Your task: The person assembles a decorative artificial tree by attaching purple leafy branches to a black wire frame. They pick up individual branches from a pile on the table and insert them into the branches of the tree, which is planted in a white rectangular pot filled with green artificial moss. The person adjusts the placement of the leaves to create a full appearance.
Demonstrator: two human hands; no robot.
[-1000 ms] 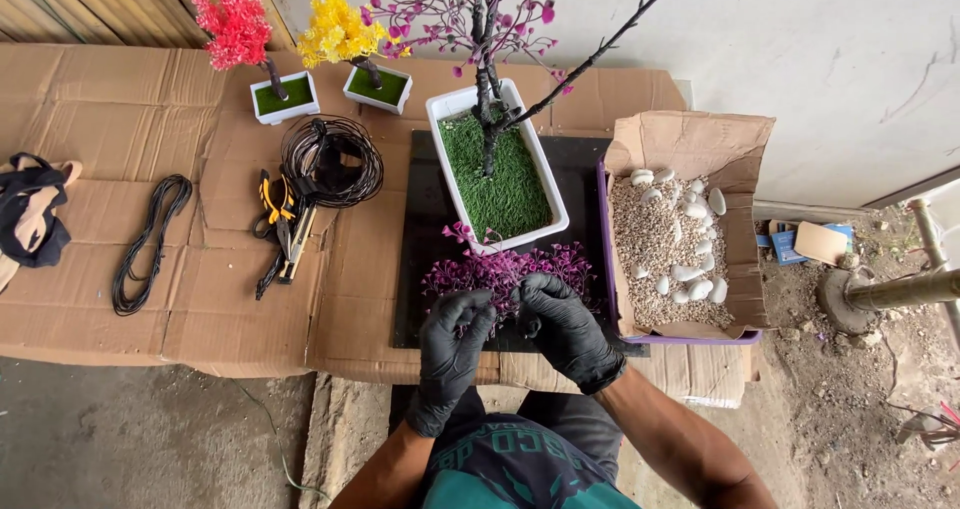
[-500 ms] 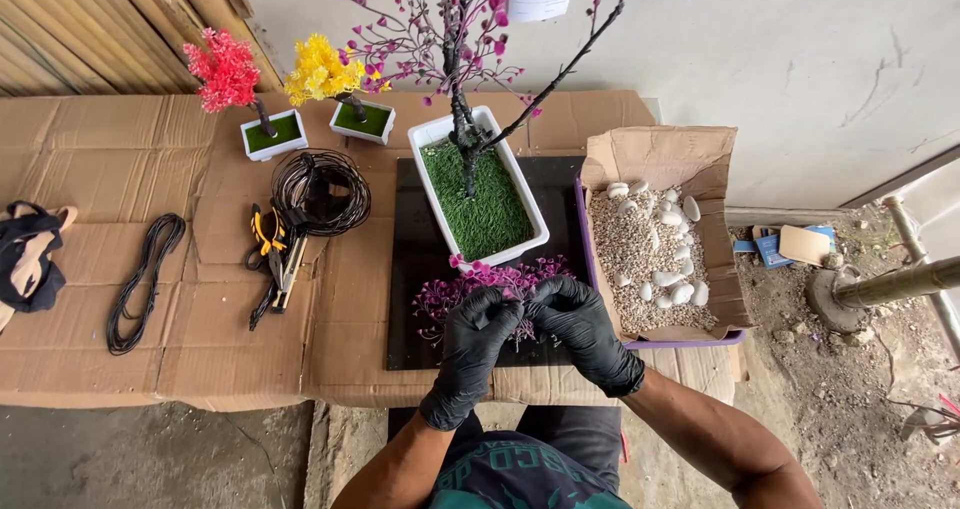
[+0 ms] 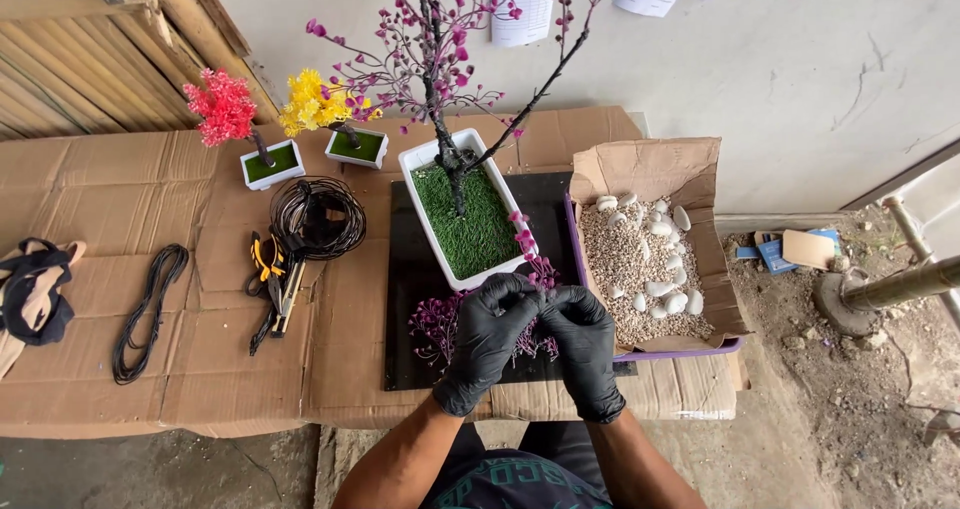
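Both my hands wear black gloves and meet over a black mat. My left hand and my right hand pinch the same thin sprig of pink-purple flower buds, which rises toward the white planter. The planter holds green fake grass and a dark-branched tree with pink blossoms. A heap of loose purple flower sprigs lies on the mat under my left hand.
An open cardboard box of gravel and white pebbles sits to the right. A coil of black wire, pliers, a black cord, and two small pots with red and yellow flowers lie left on cardboard-covered table.
My hands have lifted off the purple heap and come together, drawing one sprig up toward the planter. The camera view has tilted slightly.
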